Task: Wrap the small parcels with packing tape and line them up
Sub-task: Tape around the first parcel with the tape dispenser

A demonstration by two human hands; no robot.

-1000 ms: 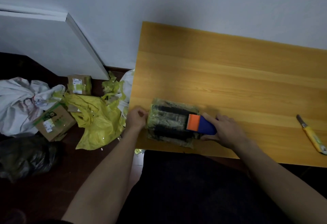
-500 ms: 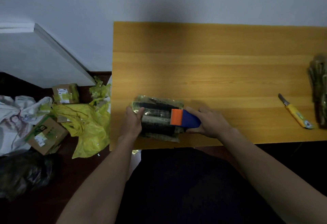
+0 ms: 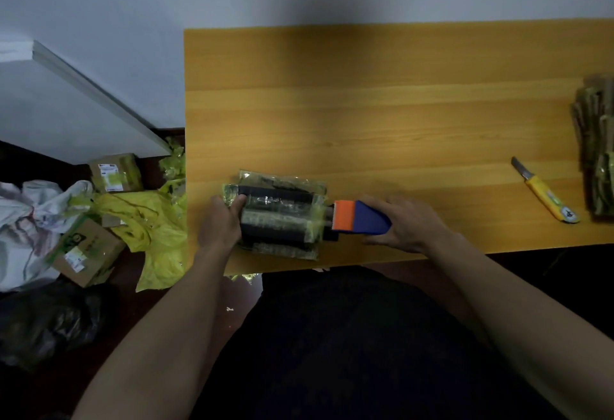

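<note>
On the near left part of the wooden table (image 3: 398, 114), close to its front edge, lay the small parcel (image 3: 279, 217). It was a dark bundle, already shiny with clear tape. The left hand (image 3: 221, 225) held the parcel's left end, with the thumb curled over the top; the other fingers were hidden behind the hand. The right hand (image 3: 403, 223) gripped a tape dispenser (image 3: 360, 220), blue with an orange front. Its fingers were curled round the blue part, and the orange end sat just beside the parcel's right end. I could not tell if tape ran between them.

It looked like the wrapping step was going on, with tape being laid along the parcel. The next move likely needed the left hand to keep the parcel from sliding while the right hand pulled the tape tight and tore it on the toothed edge.

Far off on the right lay a yellow knife (image 3: 545, 195). Past it, at the table's right edge, sat a pile of wrapped parcels (image 3: 596, 150), so the new one likely belonged there. Boxes (image 3: 86, 250) and yellow bags (image 3: 153, 220) lay on the floor at the left.
</note>
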